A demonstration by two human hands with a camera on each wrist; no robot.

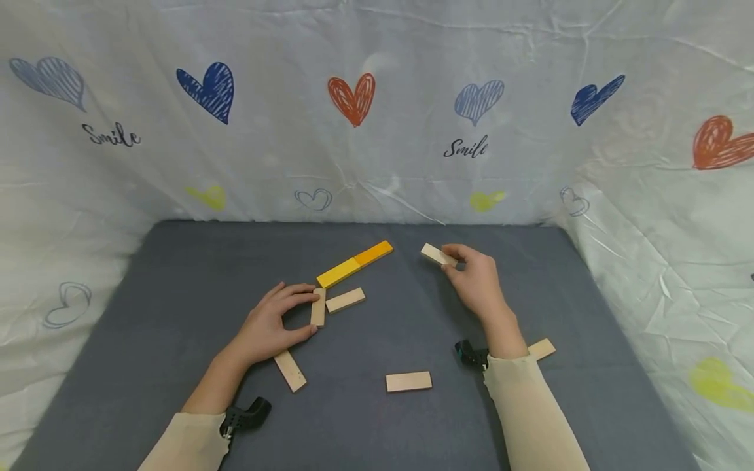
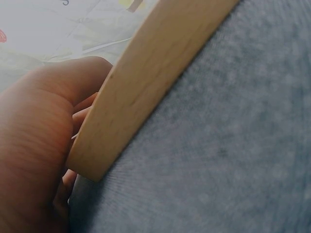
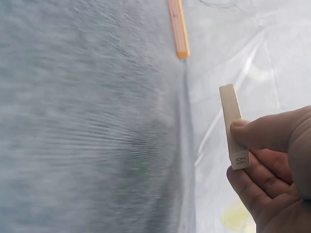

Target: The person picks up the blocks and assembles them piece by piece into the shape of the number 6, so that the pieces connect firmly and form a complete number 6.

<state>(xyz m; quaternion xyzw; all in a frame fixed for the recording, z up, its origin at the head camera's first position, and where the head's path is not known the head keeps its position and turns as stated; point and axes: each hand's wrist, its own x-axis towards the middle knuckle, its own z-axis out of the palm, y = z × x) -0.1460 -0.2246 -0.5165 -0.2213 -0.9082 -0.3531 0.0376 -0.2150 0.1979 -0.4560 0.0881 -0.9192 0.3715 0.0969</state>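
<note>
My right hand (image 1: 474, 278) pinches a plain wooden block (image 1: 436, 254) at one end, above the far right of the grey table. In the right wrist view that block (image 3: 231, 114) sits between thumb and fingers, with a printed number on its end. On the left, my left hand (image 1: 273, 324) holds another wooden block (image 1: 318, 309) between thumb and fingertips. Just beyond it, a yellow block (image 1: 338, 272) and an orange block (image 1: 374, 252) lie end to end in a slanting line. A large wooden block (image 2: 131, 87) fills much of the left wrist view, partly covering the hand.
Loose wooden blocks lie about the grey table (image 1: 353, 432): one (image 1: 345, 300) right of the left hand, one (image 1: 291, 371) below it, one (image 1: 409, 381) at front centre, and one (image 1: 541, 348) partly behind the right forearm. A white cloth (image 1: 400, 39) with printed hearts hangs behind.
</note>
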